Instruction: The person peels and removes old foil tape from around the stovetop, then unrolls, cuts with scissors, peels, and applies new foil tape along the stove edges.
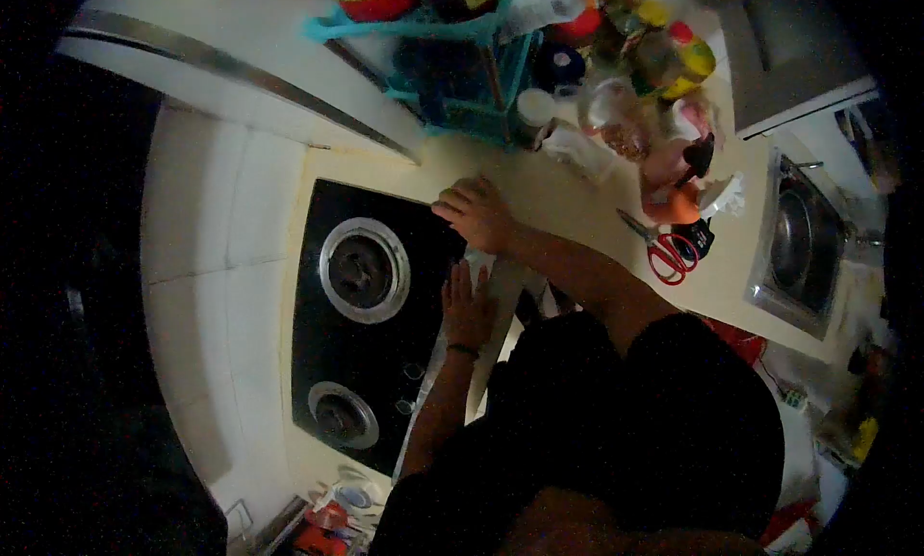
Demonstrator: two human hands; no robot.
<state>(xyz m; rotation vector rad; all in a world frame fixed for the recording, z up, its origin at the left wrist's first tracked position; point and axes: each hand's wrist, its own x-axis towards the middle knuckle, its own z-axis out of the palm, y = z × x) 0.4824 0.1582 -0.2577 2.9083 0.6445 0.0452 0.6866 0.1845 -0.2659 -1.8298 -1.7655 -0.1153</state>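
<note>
A black two-burner gas stove [385,363] is set into the pale counter, with a round burner at each end. My left hand [468,306] lies flat on the stove's front edge, its fingers stretched out and a dark band round the wrist. Just beyond it, my right hand [478,216] rests at the stove's corner by the counter, fingers extended and a little bent. Nothing shows in either hand. What lies under the palms is hidden.
Red-handled scissors [671,253] lie on the counter [568,200] to the right, near bags and bottles. A teal rack [452,75] stands at the back. The sink [804,238] is far right, and a tiled wall [221,229] is at left.
</note>
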